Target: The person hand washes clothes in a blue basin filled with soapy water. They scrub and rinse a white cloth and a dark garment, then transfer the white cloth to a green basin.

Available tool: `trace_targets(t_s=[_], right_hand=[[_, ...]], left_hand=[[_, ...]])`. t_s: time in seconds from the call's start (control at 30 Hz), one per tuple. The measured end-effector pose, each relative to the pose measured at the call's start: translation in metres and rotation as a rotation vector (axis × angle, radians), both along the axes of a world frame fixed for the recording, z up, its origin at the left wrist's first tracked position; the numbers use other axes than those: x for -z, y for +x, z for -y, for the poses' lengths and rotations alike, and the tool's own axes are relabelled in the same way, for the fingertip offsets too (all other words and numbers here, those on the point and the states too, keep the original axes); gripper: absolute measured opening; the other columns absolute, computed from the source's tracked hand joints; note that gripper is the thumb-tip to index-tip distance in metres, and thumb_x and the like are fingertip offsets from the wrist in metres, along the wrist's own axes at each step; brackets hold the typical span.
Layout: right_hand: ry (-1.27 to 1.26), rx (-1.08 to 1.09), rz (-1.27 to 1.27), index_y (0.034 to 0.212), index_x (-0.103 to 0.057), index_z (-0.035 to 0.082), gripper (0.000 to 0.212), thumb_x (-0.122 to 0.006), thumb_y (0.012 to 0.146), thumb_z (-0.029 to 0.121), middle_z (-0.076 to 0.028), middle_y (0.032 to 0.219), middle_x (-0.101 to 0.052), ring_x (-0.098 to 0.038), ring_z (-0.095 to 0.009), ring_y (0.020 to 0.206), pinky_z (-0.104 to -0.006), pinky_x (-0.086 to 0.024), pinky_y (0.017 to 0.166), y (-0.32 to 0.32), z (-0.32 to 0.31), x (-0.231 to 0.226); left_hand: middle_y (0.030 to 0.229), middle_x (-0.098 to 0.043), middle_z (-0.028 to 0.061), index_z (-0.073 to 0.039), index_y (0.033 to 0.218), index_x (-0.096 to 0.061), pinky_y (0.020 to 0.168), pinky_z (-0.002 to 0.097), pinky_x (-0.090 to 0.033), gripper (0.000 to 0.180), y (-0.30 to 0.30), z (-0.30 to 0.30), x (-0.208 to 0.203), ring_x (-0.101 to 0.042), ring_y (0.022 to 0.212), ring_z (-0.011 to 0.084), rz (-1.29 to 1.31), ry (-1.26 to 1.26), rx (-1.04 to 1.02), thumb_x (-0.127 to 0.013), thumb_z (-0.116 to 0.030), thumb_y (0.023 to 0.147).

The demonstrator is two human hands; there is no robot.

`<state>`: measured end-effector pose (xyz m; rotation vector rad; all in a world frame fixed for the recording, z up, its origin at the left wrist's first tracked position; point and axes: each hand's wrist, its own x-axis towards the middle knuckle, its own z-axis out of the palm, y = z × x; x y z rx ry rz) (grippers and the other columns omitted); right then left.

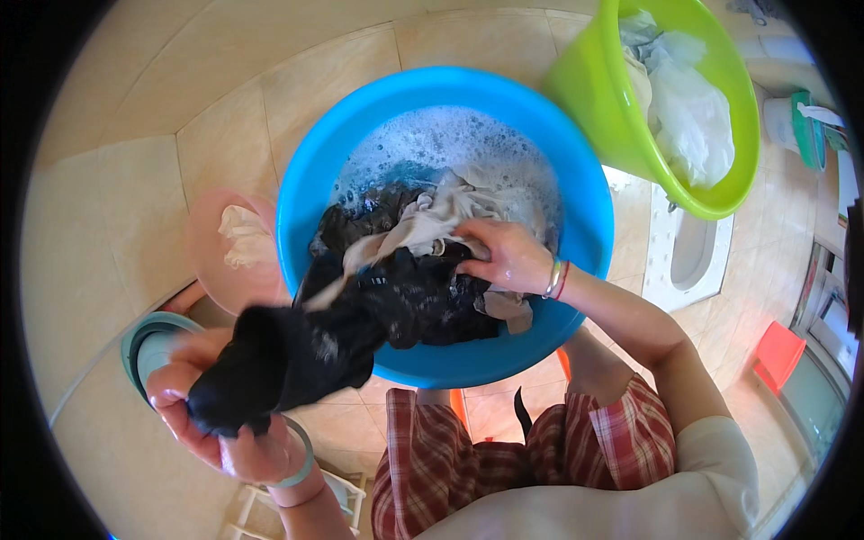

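A soaked black garment (328,346) stretches from the blue basin (447,79) out over its left rim. My left hand (243,441) is closed round the bunched end of it, outside the basin at lower left. Over the basin's middle, my right hand (513,258) has its thumb and fingers curled into the black cloth, beside a pale beige garment (432,220); the fingertips are partly hidden. Darker wet cloth (364,216) lies behind, in foamy water (432,135). A scrap of light brown cloth (508,310) shows at the near side of the pile.
A green bucket (585,85) holding white plastic bags stands at far right. Left of the basin are a pink basin (205,238) with pale cloth and a grey-green container (148,342). A white squat toilet (661,261) is set in the tiled floor; a red stool (779,357) stands farther right.
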<state>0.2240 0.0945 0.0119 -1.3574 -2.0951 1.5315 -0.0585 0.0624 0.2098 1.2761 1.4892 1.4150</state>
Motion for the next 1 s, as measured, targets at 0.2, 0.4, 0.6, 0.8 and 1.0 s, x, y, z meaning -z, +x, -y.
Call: trace_targets(t_s=[0.2, 0.4, 0.6, 0.8, 1.0], right_hand=[[-0.176, -0.499, 0.316, 0.09, -0.069, 0.003, 0.035, -0.062, 0.089, 0.037, -0.02, 0.087, -0.068, -0.066, -0.037, 0.084, -0.0459, -0.053, 0.074, 0.001, 0.049, 0.027], [-0.263, -0.928, 0.419, 0.09, -0.073, 0.002, 0.059, -0.052, 0.091, 0.057, -0.021, 0.086, -0.069, -0.067, -0.039, 0.081, -0.0455, -0.053, 0.074, -0.015, 0.063, 0.004], [0.367, 0.069, 0.056, 0.103, -0.062, 0.003, 0.051, -0.067, 0.083, 0.049, -0.013, 0.098, -0.066, -0.064, -0.033, 0.083, -0.0412, -0.05, 0.076, -0.028, 0.016, -0.009], [0.084, -0.015, -0.136, 0.079, -0.056, 0.002, 0.033, -0.064, 0.09, 0.031, -0.015, 0.076, -0.058, -0.057, -0.034, 0.077, -0.0447, -0.042, 0.075, -0.044, 0.008, 0.024], [-0.308, 0.268, -0.496, 0.075, -0.042, 0.004, 0.032, -0.055, 0.1, 0.019, -0.004, 0.067, -0.031, -0.033, -0.009, 0.065, -0.0259, -0.032, 0.061, -0.032, -0.003, -0.085]], left_hand=[[0.125, -0.053, 0.0347, 0.001, 0.108, -0.052, 0.093, 0.0381, -0.049, 0.023, 0.013, -0.028, 0.013, -0.064, 0.1, 0.0315, -0.222, 0.006, 0.076, -0.053, -0.015, 0.092], [0.122, -0.06, 0.0202, 0.003, 0.112, -0.049, 0.095, 0.0351, -0.048, 0.017, 0.016, -0.062, 0.068, -0.063, 0.103, 0.0254, -0.026, -0.041, 0.144, -0.047, -0.009, 0.099], [0.116, -0.064, 0.0166, 0.001, 0.111, -0.051, 0.098, 0.0312, -0.043, 0.016, 0.005, -0.062, 0.08, -0.059, 0.104, 0.0181, -0.001, -0.127, 0.086, -0.051, -0.009, 0.098], [0.115, -0.063, 0.0119, -0.001, 0.111, -0.054, 0.095, 0.0275, -0.044, 0.017, 0.02, -0.085, 0.113, -0.059, 0.103, 0.0157, 0.453, -0.201, -0.079, -0.053, -0.012, 0.099], [0.113, -0.062, 0.0012, -0.015, 0.123, -0.056, 0.073, 0.0302, -0.053, 0.024, -0.013, -0.076, 0.177, -0.059, 0.099, 0.0117, 0.411, -0.58, -0.242, -0.051, -0.021, 0.101]])
